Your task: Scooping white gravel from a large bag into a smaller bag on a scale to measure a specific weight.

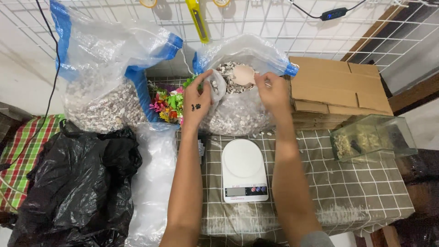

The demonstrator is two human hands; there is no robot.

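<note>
Left hand (pixel 197 104) gripped bag (pixel 242 114) rim, held wide | right hand (pixel 273 91) closed on scoop (pixel 243 74) over pebbles (pixel 228 77) | scale (pixel 243 169) below | best: dig shallow, keep scoop level.

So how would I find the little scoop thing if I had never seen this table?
Start at the checked tablecloth and find the white kitchen scale in its middle. Straight behind it stands an open clear bag of pebbles, held by the left hand. The scoop lies on top, by the right hand: smooth, pale pink and far bigger than the speckled pebbles.
</note>
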